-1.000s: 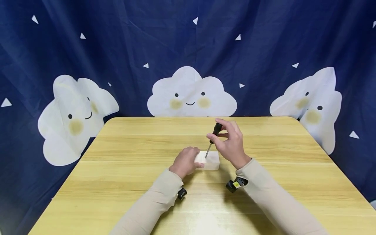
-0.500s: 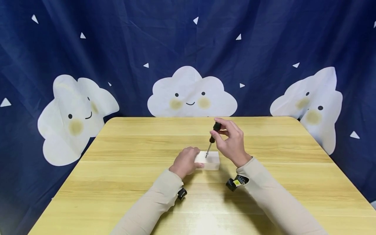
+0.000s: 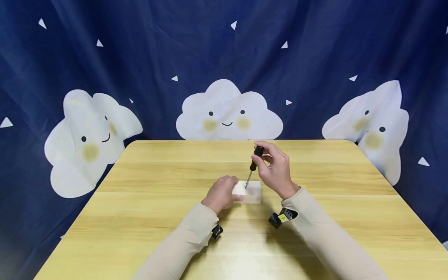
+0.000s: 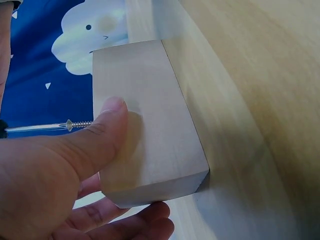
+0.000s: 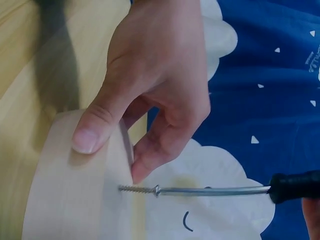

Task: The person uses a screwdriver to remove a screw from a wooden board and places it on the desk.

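Note:
A pale wooden block (image 3: 253, 192) lies on the table, and my left hand (image 3: 221, 192) grips its left end, thumb on the near side. In my right hand (image 3: 275, 168) I hold a screwdriver (image 3: 253, 165) by its black handle, pinched between thumb and fingers. Its steel shaft slants down to a screw (image 5: 137, 189) standing on the block's top face. The driver tip meets the screw head, and much of the thread shows above the wood in both wrist views. Whether the screw's point has entered the wood is too small to tell.
The light wood table (image 3: 147, 217) reaches to a dark blue curtain (image 3: 154, 50) printed with white clouds and triangles. A black wrist camera (image 3: 279, 219) sits on the right wrist, another wrist camera (image 3: 217, 231) on the left.
The right thumb and fingers have shifted slightly on the screwdriver handle, and the handle leans a little differently. The block and left hand stay in place.

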The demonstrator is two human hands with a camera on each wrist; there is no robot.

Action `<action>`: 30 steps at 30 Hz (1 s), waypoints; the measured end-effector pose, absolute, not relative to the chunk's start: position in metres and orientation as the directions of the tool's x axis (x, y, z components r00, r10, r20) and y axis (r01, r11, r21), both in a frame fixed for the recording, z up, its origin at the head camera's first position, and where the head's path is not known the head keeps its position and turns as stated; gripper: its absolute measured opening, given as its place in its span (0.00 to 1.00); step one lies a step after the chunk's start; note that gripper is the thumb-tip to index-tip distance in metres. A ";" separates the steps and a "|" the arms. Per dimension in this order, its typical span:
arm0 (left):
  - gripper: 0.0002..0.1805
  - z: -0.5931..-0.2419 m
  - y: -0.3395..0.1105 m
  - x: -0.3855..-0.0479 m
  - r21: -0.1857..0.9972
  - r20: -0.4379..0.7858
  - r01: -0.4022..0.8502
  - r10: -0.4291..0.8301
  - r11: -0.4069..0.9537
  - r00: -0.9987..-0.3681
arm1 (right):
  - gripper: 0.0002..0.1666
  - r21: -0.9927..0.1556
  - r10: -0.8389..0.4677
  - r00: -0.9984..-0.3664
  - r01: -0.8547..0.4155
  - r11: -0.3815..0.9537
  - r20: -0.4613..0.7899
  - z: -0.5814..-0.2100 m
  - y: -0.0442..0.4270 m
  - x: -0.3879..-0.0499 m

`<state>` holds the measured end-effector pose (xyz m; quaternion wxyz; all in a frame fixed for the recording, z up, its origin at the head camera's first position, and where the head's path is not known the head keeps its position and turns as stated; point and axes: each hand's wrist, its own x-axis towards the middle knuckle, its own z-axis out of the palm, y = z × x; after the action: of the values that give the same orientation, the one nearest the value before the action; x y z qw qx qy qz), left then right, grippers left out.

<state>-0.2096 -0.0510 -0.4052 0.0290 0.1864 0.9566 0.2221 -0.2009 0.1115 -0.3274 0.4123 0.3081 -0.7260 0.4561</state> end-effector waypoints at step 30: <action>0.32 -0.402 -0.051 -0.210 0.429 0.022 0.352 0.380 0.832 -0.925 | 0.23 -0.408 -0.032 -0.436 -0.863 0.297 0.899 -0.356 0.117 -0.226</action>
<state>-0.2100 -0.0506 -0.4020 0.0320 0.1915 0.9565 0.2176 -0.2260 0.1169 -0.3556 0.4194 0.3258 -0.6874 0.4954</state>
